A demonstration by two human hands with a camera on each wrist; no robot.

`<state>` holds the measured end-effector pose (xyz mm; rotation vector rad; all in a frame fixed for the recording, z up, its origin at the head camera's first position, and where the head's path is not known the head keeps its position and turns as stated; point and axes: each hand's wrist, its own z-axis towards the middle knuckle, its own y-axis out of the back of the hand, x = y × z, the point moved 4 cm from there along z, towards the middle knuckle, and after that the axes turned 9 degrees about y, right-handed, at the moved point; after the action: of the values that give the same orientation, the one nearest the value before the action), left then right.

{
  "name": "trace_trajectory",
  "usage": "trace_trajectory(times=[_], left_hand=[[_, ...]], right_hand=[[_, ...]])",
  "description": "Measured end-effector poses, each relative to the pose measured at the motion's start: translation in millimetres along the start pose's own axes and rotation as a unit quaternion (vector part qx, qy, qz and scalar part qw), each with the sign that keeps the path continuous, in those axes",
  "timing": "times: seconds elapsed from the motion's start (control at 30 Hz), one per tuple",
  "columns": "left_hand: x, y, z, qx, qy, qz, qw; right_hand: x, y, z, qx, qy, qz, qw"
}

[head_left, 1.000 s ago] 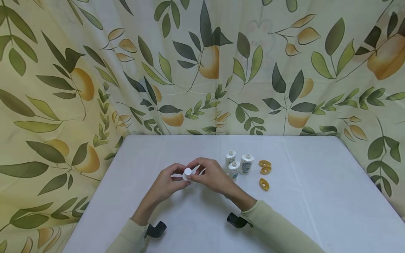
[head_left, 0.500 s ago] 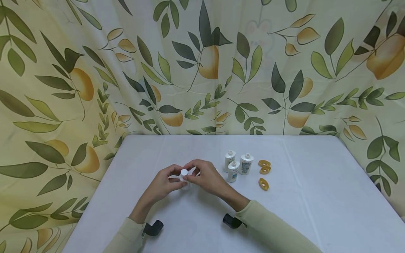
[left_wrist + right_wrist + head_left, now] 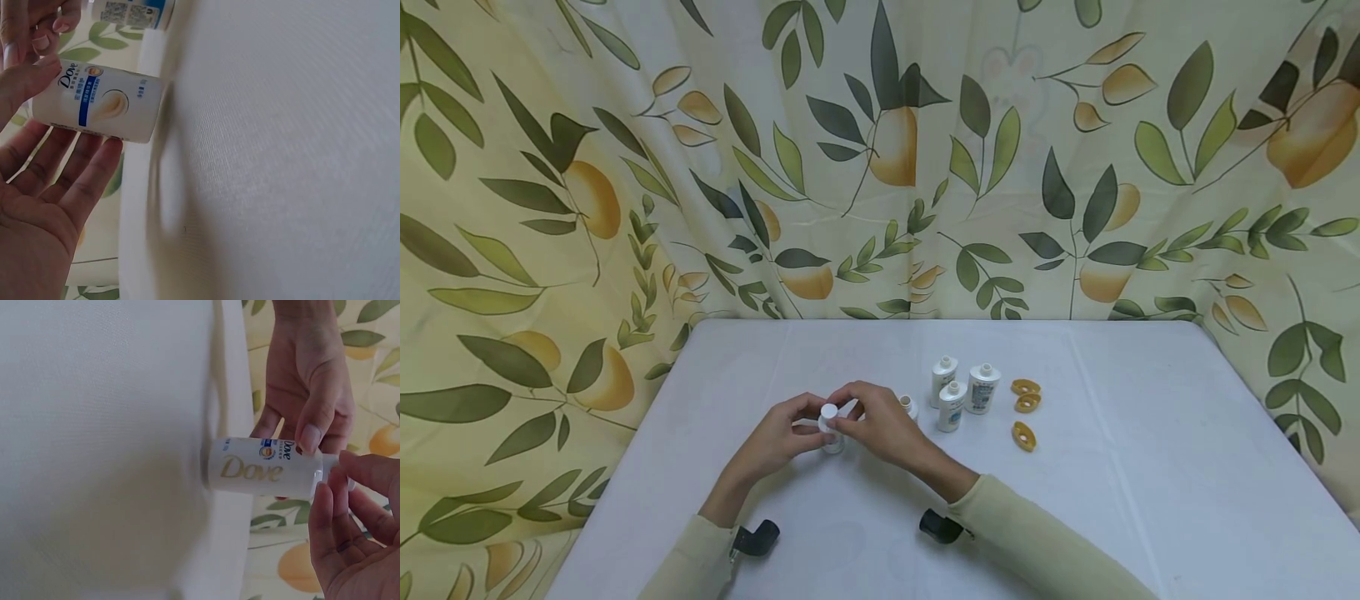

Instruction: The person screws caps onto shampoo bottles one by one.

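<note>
Both hands on 1 small white bottle (image 3: 831,442), upright, left of the middle of the white worktop (image 3: 1075,517). My left hand (image 3: 784,435) holds the bottle's body, thumb on one face, fingers on the other. My right hand (image 3: 880,423) pinches the white cap (image 3: 828,411) between thumb and fingers. Gold "Dove" lettering (image 3: 252,470) reads clearly on my right wrist feed; the other face bears a blue label strip (image 3: 84,109). Cannot tell whether the base touches the worktop or sits just above.

Right of the hands: 3 white bottles standing near each other, at the back (image 3: 943,382), right (image 3: 982,390) and front (image 3: 951,408). Another bottle (image 3: 909,407) is partly hidden by the right hand.

Farther right, 3 mustard-yellow pieces with holes (image 3: 1024,437): 2 close together, 1 nearer me.

Pale green sleeves (image 3: 1045,542), a black device (image 3: 757,538) at each wrist. Leaf-and-fruit curtain (image 3: 865,283) behind.
</note>
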<state>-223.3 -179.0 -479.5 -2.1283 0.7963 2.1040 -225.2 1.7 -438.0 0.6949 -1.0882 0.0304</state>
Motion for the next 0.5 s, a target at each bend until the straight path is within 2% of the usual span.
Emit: trace_trajectory(times=[0.5], left_hand=[[5.6, 3.7, -2.0, 0.040, 0.011, -0.005, 0.9991]], right_hand=[[-2.4, -5.3, 1.4, 0.009, -0.011, -0.026, 0.9996]])
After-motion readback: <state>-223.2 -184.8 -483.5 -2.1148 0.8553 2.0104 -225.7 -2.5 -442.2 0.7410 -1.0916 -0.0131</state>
